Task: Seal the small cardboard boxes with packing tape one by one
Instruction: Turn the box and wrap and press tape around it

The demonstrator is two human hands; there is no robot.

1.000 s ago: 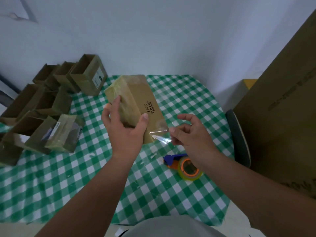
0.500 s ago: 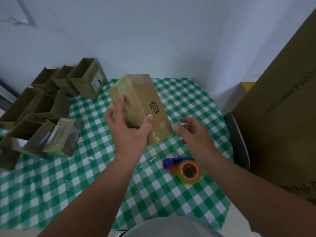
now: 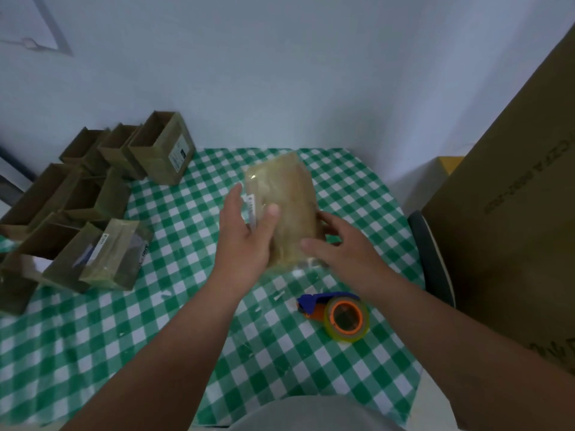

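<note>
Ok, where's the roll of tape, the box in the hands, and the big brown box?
tape dispenser [image 3: 346, 318]: head view, on its orange hub.
held box [image 3: 289, 209]: head view, on its taped upper face.
large carton [image 3: 513, 219]: head view, on its side wall.

The held box [image 3: 284, 209] was motion-blurred, so its print was unreadable. The left hand [image 3: 245, 234] covered its near-left side, and the right hand's [image 3: 345, 244] fingers [image 3: 325, 220] hid its right edge. The open boxes [image 3: 46, 206] at the counter's [image 3: 155, 321] far-left corner got cropped.
</note>
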